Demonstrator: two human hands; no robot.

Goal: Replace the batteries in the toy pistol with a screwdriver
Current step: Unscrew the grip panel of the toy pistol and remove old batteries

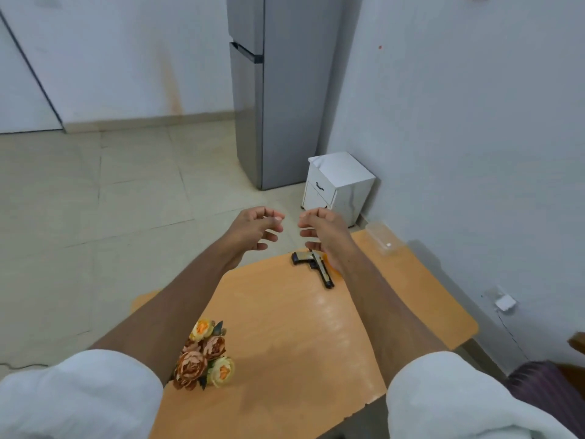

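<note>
Both hands, left (253, 228) and right (323, 231), hovered loosely curled, holding nothing, above the far edge of the orange wooden table (285, 337); the black-and-tan toy pistol (315, 266) lay beneath the right.

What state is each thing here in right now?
Toy pistol: lying flat on the table, untouched.
Left hand: raised, fingers loosely curled, holding nothing.
Right hand: raised, fingers loosely curled, holding nothing.
Clear plastic box: at the table's far corner, lid state unclear.
Fridge: doors closed.
</note>
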